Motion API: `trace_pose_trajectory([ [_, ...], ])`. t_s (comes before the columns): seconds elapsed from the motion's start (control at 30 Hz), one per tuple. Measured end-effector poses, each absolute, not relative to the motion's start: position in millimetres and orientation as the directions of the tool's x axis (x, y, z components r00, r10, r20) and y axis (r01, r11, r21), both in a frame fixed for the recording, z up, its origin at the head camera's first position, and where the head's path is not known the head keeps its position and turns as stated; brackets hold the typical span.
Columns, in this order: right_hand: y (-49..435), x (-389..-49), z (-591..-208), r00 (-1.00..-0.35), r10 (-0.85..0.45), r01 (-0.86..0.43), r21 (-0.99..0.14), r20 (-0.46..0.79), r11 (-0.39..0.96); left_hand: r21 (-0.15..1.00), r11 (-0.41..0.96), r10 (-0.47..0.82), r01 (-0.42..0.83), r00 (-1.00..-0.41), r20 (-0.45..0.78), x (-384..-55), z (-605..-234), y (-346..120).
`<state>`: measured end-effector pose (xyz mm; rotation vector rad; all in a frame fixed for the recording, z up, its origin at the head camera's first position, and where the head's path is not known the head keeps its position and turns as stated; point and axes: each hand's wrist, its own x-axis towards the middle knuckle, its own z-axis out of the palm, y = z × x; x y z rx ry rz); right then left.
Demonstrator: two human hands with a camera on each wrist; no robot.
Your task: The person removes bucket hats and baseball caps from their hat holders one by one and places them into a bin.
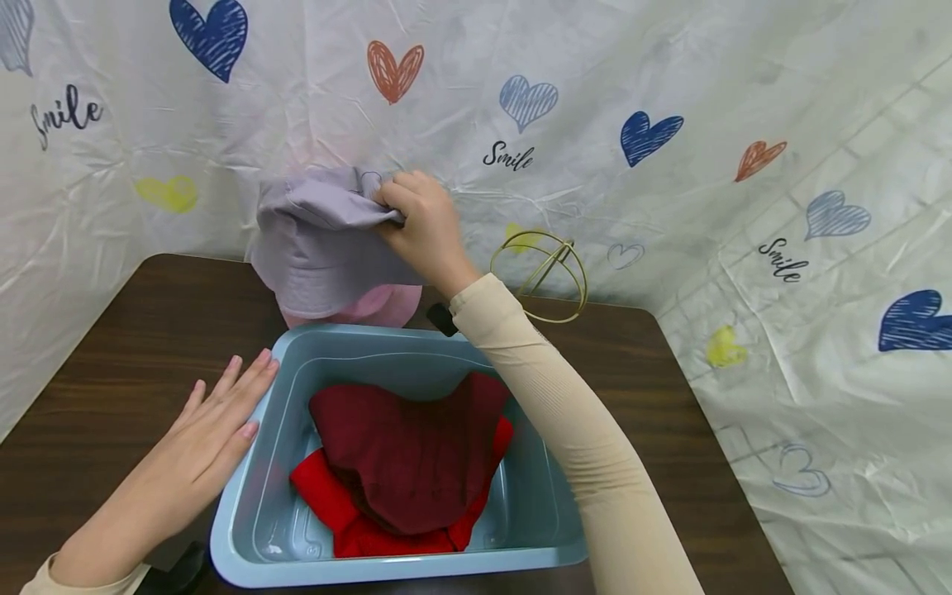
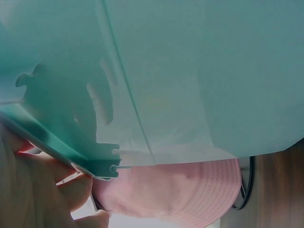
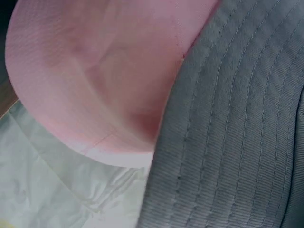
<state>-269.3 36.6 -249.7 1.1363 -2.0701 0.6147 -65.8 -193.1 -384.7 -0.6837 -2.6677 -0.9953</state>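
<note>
My right hand (image 1: 424, 219) pinches the edge of a lavender bucket hat (image 1: 320, 256), lifted behind the basin; its stitched brim (image 3: 228, 118) looks grey in the right wrist view. Just behind and below it shows a pink bucket hat (image 1: 383, 306), whose brim (image 3: 42, 85) and inside are close to the right wrist camera. With fingers straight, my left hand (image 1: 211, 442) rests against the left rim of a light blue plastic basin (image 1: 402, 568). Inside the basin, a maroon hat (image 1: 427, 454) lies on a bright red cloth item (image 1: 327, 500), whose kind is partly hidden.
On the table's far side, right of my right wrist, stands a gold wire stand (image 1: 539, 277) with rings. The dark wooden table (image 1: 706, 463) extends on both sides of the basin. A white sheet (image 1: 446, 124) printed with hearts hangs behind and to the right.
</note>
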Motion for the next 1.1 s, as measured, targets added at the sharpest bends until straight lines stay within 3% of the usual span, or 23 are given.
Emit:
trace_pose_trajectory([
  [0.5,62,-262,-247,-0.304,-0.474,-0.891,-0.071,0.826,0.448,0.56,0.663,0.351,0.498,-0.866,0.355,-66,-384,-192],
  [0.63,71,-251,-248,-0.342,-0.525,-0.888,-0.085,0.78,0.452,0.559,0.663,0.352,0.498,-0.867,0.354,-66,-385,-192],
  [0.93,87,-238,-254,-0.496,-0.664,-0.842,-0.123,0.559,0.525,0.561,0.66,0.353,0.5,-0.865,0.356,-66,-384,-193],
  [1.1,93,-235,-261,-0.519,-0.686,-0.833,-0.124,0.51,0.539,0.561,0.659,0.353,0.501,-0.865,0.357,-66,-384,-192],
])
